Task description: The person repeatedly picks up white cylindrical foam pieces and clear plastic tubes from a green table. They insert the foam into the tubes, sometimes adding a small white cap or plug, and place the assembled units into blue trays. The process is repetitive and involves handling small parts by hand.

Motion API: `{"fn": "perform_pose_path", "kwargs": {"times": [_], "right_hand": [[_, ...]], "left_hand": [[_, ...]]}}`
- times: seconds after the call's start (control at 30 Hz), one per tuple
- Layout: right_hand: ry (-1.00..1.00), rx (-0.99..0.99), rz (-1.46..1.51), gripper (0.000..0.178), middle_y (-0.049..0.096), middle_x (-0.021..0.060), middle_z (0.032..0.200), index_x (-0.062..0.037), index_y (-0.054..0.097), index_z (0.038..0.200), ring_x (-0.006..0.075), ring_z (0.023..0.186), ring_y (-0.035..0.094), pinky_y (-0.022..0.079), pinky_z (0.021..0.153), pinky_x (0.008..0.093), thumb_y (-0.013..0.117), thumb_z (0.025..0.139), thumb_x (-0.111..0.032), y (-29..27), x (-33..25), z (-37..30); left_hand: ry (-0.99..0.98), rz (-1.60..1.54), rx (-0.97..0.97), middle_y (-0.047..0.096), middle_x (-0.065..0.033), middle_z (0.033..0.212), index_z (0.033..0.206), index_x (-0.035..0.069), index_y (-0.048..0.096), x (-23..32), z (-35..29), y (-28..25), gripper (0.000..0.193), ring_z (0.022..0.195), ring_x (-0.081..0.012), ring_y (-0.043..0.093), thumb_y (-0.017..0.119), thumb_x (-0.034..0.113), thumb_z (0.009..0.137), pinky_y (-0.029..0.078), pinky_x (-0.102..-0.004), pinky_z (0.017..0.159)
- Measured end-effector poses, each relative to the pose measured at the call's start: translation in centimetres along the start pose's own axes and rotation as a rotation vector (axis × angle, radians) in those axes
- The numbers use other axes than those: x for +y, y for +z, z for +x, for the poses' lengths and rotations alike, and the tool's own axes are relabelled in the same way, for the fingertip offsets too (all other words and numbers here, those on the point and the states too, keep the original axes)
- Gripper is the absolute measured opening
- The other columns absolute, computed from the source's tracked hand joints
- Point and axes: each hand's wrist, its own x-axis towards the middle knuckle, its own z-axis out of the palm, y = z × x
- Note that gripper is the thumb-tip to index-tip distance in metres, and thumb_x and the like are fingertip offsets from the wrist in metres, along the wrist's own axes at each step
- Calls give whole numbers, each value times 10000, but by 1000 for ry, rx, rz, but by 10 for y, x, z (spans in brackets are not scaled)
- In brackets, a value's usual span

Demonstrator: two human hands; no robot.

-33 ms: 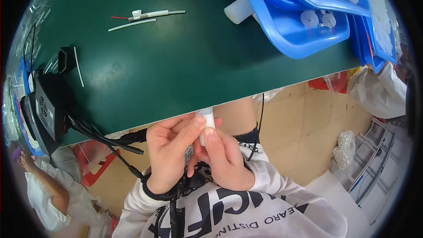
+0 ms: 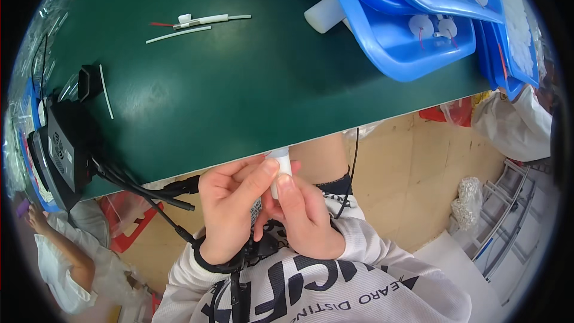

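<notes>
Just below the table's front edge, both my hands hold a small white cylindrical piece point(image 2: 284, 166) with a clearer, translucent upper end. My left hand point(image 2: 234, 202) pinches it from the left, thumb laid across its middle. My right hand point(image 2: 308, 212) grips its lower part between thumb and bent fingers. Fingers cover much of the piece, so its lower end is partly hidden. Farther back on the green table point(image 2: 209, 96) lies a thin white assembly point(image 2: 206, 21) with red wires. Beside it rests a loose thin white tube point(image 2: 179, 34).
Blue trays point(image 2: 400, 66) at the right hold white discs with red wires. A white cylinder point(image 2: 324, 13) lies against them. At the left stand a black device point(image 2: 66, 143) with cables and another thin white tube point(image 2: 106, 91). Someone's arm point(image 2: 66, 248) shows at lower left.
</notes>
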Motion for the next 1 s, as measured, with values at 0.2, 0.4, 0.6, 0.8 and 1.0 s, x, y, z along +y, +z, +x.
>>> {"fn": "perform_pose_path", "kwargs": {"times": [0.2,0.4,0.6,0.8,1.0], "right_hand": [[102,-1,148,436,317,-2,610,-13,425,778,85,493,322,509,476,285,244,983,-353,11,-5,0],[218,-138,343,470,318,-16,606,-61,412,746,83,478,314,496,436,297,233,972,-431,-3,-8,5],[103,-149,164,408,389,-20,596,-44,466,814,68,489,373,496,511,259,337,967,-400,-29,-12,10],[-198,2,-479,296,531,32,692,31,505,955,90,576,503,431,536,225,386,967,-240,-24,2,5],[-226,26,-297,304,531,56,740,74,456,1120,94,599,520,470,508,233,367,963,-171,-13,12,5]], "left_hand": [[-39,-66,167,612,-127,638,1020,-112,573,2,-3,9,266,457,-87,534,551,113,880,361,-175,296],[-101,-64,168,589,-68,623,935,-98,589,4,-3,11,318,426,-80,499,607,212,863,375,-185,336],[85,-144,93,623,-58,706,936,-40,572,-19,7,10,262,553,-92,549,637,197,844,439,-237,672],[63,-190,5,653,-99,884,983,-27,559,-19,9,2,218,632,-109,577,620,133,848,438,-209,521],[31,-268,-14,645,-72,866,1047,-20,556,-26,2,-7,227,599,-85,571,585,104,859,356,-182,372]]}}
